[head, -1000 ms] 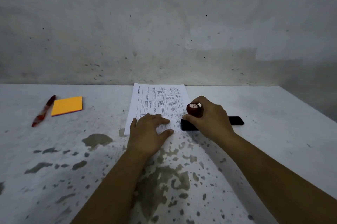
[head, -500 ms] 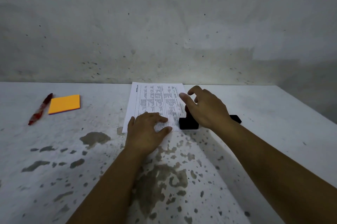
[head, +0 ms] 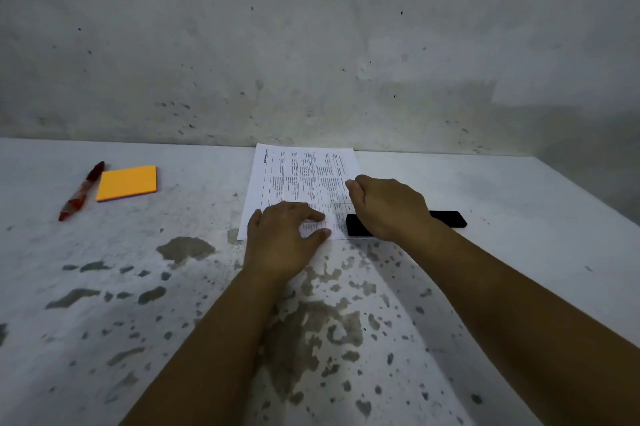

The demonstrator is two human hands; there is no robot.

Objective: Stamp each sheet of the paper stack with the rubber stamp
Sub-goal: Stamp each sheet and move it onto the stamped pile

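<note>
White paper stack [head: 294, 179] lies flat on the table [head: 519, 252], far edge against the wall, printed table on the top sheet. Left hand [head: 282, 238] rests on the near part of the stack, fingers [head: 313, 216] loosely spread with thumb and forefinger apart, pinning the sheet. Right hand [head: 389, 207] sits over the stack's right edge, fingers curled into a loose fist pointing down. Rubber stamp not visible; if held, it's hidden under that fist, can't confirm. Black ink pad [head: 446, 217] lies just right of the stack, partly covered by the right wrist.

Step, my read: either pressing the stamp onto the right margin of the top sheet, or about to. No stamp mark visible on the exposed part of the sheet, so progress looks early; stack thickness too thin to judge sheet count.

Next move calls for: firm straight-down press, lift clean without dragging, left hand holding paper so the sheet doesn't come up with the stamp. Then slide or flip the top sheet off to expose the next, re-ink on the pad.

Off-task: orange sticky note pad [head: 127, 182] and red pen [head: 80, 191] side by side at far left, well apart from the stack.
</note>
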